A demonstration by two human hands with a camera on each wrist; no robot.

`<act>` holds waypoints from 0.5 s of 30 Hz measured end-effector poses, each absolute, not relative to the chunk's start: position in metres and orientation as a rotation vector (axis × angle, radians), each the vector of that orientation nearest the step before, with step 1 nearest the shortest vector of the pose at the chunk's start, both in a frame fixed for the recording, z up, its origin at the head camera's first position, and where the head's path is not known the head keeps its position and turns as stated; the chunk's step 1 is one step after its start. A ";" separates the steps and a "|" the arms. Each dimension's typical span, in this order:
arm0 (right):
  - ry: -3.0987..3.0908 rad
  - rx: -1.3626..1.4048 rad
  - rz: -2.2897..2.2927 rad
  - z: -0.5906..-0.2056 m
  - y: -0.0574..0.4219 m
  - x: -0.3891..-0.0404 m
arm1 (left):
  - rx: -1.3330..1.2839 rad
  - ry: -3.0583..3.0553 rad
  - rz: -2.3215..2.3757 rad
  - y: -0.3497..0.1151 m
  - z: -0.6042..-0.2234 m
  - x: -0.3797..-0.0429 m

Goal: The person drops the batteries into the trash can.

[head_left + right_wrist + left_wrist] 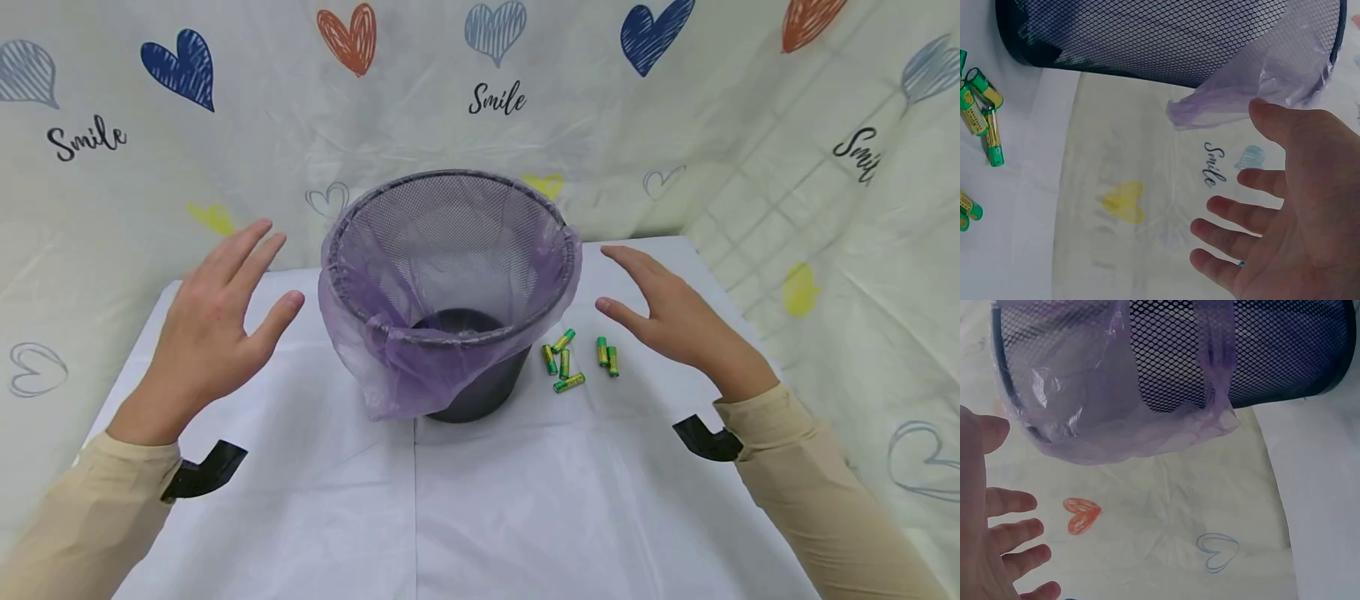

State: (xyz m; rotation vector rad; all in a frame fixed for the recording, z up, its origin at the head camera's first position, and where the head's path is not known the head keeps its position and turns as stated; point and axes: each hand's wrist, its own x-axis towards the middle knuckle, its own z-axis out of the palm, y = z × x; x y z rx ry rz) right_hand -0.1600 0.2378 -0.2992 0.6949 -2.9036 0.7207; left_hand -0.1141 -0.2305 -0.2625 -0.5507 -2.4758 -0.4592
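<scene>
A black mesh wastebasket [480, 396] stands upright on the white table. Over its rim is folded a thin purple bin liner [420, 375], hanging lowest at the front left. My left hand [217, 321] is raised to the left of the basket, fingers spread and holding nothing. To the right, my right hand [667, 312] hovers with its thumb and fingers extended, also holding nothing. Several green-and-yellow batteries [565, 363] lie loose on the table between the basket and my right hand. In the right wrist view the thumb overlaps the purple liner [1229, 103].
The white cloth-covered table [480, 508] extends toward me, with a crease down its middle. Behind and at the right hangs a pale backdrop [420, 117] printed with hearts and "Smile". Black straps [206, 471] stick out from the beige sleeves [97, 517].
</scene>
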 end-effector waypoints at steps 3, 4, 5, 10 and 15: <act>-2.896 0.685 0.747 -0.303 0.240 -0.161 | -0.566 -2.449 -0.489 -0.228 -0.262 -0.115; -2.893 0.681 0.757 -0.304 0.240 -0.161 | -0.574 -2.441 -0.498 -0.227 -0.261 -0.116; -2.890 0.679 0.765 -0.306 0.240 -0.161 | -0.582 -2.434 -0.509 -0.226 -0.261 -0.116; -2.898 0.672 0.786 -0.313 0.242 -0.163 | -0.611 -2.407 -0.594 -0.220 -0.261 -0.117; -2.906 0.654 0.831 -0.318 0.245 -0.163 | -0.676 -2.329 -0.693 -0.215 -0.261 -0.120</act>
